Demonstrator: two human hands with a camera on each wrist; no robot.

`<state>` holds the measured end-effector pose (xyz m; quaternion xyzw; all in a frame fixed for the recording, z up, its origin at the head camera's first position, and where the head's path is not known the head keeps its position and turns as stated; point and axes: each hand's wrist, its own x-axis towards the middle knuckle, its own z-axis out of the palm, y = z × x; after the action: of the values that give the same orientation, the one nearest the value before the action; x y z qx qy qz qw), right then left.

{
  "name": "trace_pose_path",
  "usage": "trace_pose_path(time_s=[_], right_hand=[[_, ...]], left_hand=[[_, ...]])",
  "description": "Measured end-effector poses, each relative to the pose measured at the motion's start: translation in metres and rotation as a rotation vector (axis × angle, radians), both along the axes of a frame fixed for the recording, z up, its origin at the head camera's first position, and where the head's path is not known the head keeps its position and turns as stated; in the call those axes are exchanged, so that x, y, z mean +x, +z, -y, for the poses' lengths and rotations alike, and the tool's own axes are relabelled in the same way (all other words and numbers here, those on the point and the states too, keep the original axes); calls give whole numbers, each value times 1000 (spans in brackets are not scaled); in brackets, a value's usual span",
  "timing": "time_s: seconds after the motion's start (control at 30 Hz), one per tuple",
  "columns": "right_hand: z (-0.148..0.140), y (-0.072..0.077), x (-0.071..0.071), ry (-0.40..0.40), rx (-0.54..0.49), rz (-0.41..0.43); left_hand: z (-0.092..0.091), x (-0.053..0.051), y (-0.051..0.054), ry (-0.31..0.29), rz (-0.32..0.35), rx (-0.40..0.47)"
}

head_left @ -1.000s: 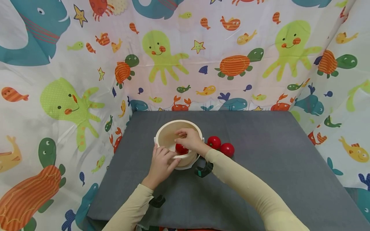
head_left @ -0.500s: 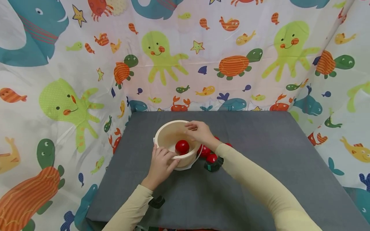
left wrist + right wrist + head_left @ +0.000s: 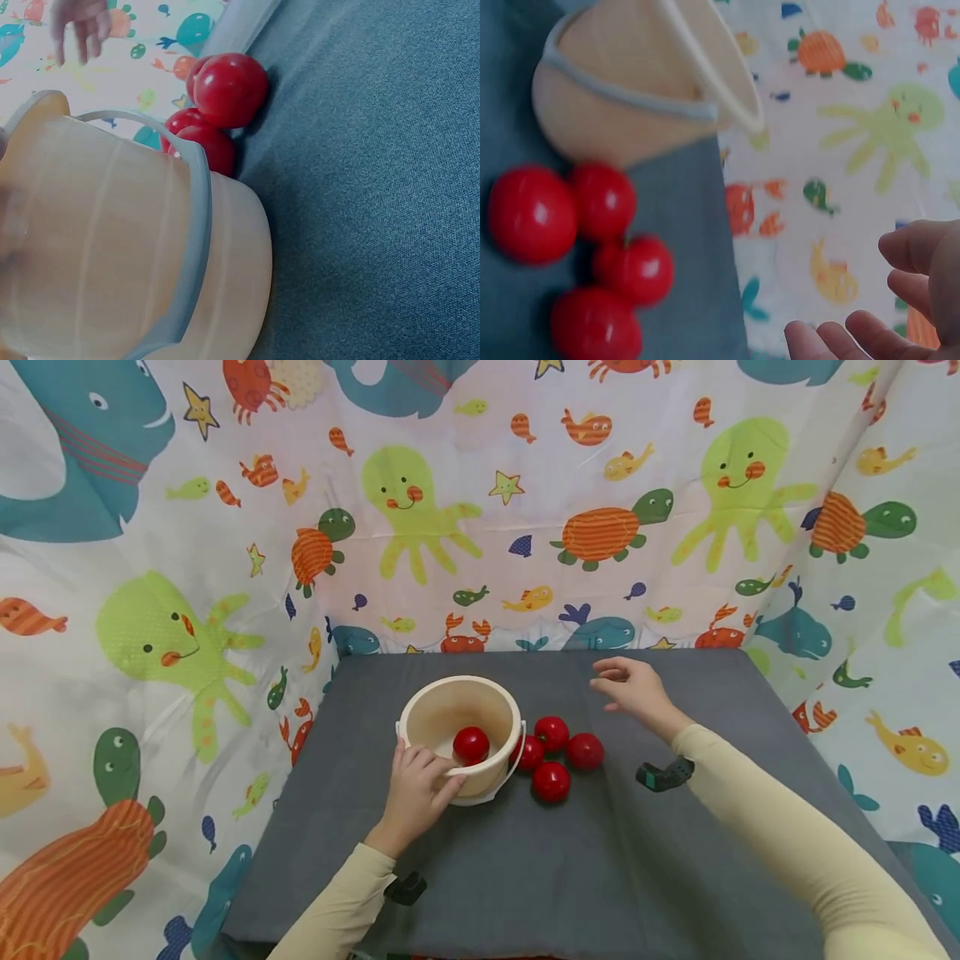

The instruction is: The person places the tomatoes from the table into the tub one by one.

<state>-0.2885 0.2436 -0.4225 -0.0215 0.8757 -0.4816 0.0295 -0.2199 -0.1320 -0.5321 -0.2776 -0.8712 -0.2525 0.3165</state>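
Note:
A cream bucket [image 3: 480, 787] with a pale handle stands upright on the grey table, one red tomato [image 3: 471, 745] inside it. My left hand [image 3: 417, 787] holds the near-left part of its rim; in the left wrist view, the bucket wall [image 3: 97, 240] fills the near side. Just right of the bucket, several glossy red tomatoes [image 3: 551, 782] lie clustered, one showing a small green stem [image 3: 627, 241]. My right hand [image 3: 633, 692] is raised over the table beyond them to the right, fingers loosely bent and holding nothing.
The grey cloth-covered table [image 3: 675, 877] stretches right and toward the front. A white curtain [image 3: 495, 568] printed with sea animals encloses the back and sides. Dark wrist straps [image 3: 665, 774] hang below both forearms.
My right hand has risen out of the bucket, leaving a tomato inside, and moved right past the tomato cluster, which it uncovers. The left hand stays at the rim.

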Motion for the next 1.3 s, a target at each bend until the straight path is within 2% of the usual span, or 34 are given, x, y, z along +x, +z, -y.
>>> trace_pose_path(time_s=[0.27,0.5,0.83,1.1,1.3], right_hand=[[-57,-19,24,-63,38,38],[-81,-36,38,-96,20,65],[-80,-65,42,-115,-12,73],[-68,-89,44,-146,-43,111],[-55,-103,45,-147,-72,138]], left_hand=[[1,2,-1,9,-10,11],[1,1,-2,5,-8,6],[0,1,-1,0,12,16],[0,0,-3,6,6,11],[0,1,-4,7,37,11]])
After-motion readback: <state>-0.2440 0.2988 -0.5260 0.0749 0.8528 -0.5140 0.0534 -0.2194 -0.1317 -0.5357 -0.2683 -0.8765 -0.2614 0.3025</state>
